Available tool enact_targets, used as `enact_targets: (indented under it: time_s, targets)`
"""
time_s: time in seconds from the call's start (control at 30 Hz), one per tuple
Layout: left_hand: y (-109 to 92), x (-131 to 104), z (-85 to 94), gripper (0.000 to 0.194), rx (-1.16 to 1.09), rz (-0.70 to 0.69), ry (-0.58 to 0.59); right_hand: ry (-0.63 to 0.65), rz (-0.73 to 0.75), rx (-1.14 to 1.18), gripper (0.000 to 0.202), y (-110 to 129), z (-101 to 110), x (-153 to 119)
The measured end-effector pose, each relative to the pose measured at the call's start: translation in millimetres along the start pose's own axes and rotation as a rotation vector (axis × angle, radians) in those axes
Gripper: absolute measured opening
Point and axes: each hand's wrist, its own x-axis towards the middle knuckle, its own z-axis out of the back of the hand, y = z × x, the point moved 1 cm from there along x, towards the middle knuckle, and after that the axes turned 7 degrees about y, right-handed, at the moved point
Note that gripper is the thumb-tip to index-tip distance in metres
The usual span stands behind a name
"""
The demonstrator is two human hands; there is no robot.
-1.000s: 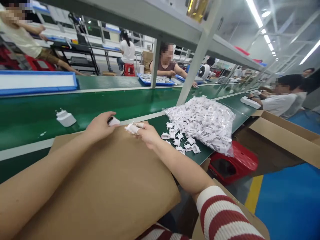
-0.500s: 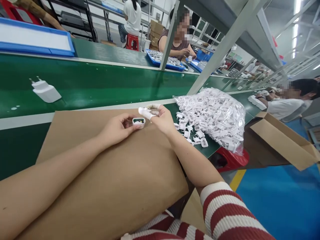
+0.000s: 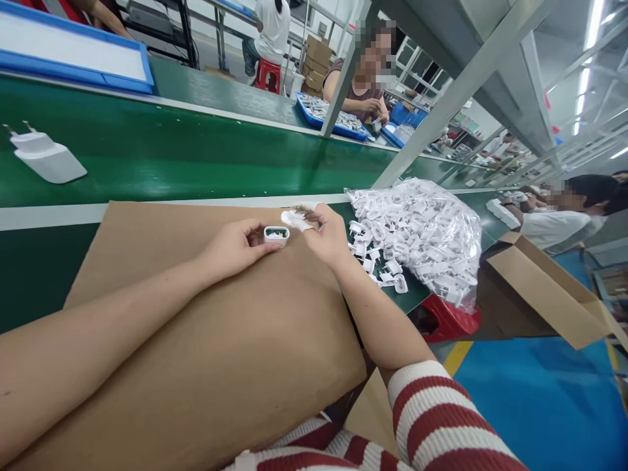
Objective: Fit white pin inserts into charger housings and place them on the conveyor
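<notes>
My left hand (image 3: 240, 245) is closed around a small white charger housing (image 3: 277, 243), its open end facing up. Green and other coloured parts show inside the housing. Just right of it is my right hand (image 3: 324, 232), fingers bent, with white coverings on some fingertips. A small greyish thing appears between those fingers, too small to make out. Both hands are above a brown cardboard sheet (image 3: 220, 333). On the green conveyor belt (image 3: 206, 160) at the left lies a white plug charger (image 3: 49, 159) with two prongs.
A clear bag of white plastic parts (image 3: 422, 235) lies right of my hands, with loose parts (image 3: 377, 258) beside it. An open cardboard box (image 3: 549, 288) and red stool (image 3: 449, 320) stand farther right. A blue tray (image 3: 152, 82) lies across the belt. A co-worker (image 3: 360, 85) sits opposite.
The plug charger on the belt has moved left. My right hand's fingertips have shifted slightly beside the housing; my left hand keeps its hold. The view has shifted a little.
</notes>
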Motion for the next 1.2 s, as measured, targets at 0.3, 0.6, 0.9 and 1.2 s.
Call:
enact_targets:
  time_s: [0.3, 0.6, 0.9, 1.2]
  targets:
    - [5.2, 3.1, -2.4, 0.043, -0.009, -0.032, -0.029, 0.247, 0.101, -0.256, 0.047, 33.6, -6.7, -4.2]
    - [7.3, 5.0, -4.2, 0.043, 0.020, -0.094, -0.049, 0.327, 0.054, -0.455, 0.056, 48.3, -5.2, 0.3]
    - [-6.2, -7.2, -4.3, 0.035, 0.529, -0.195, -0.040, 0.282, 0.006, -0.337, 0.045, 44.1, -3.6, 0.8]
    - [-11.3, -12.4, 0.7, 0.034, 0.573, -0.109, -0.046, 0.098, -0.084, 0.085, 0.048, 20.7, -25.9, -13.0]
